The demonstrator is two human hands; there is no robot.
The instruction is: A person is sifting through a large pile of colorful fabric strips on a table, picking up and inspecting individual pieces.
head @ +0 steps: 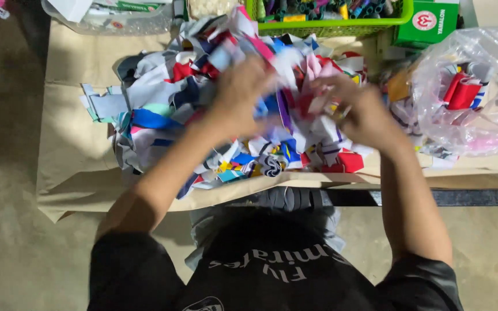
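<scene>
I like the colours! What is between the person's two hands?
In the head view, the left hand and right hand are apart, with bright fabric scraps from the big pile bunched between them.

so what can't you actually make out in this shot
- Left hand, head view: motion blur smears the fingers, so its grip on the fabric scraps is unclear.
- Right hand, head view: the fingers are blurred and sunk in the scraps; what they pinch is hidden.
- Clear plastic bag, head view: cut by the right edge, contents hazed by the film.
- Green basket, head view: cropped by the top edge.
</scene>
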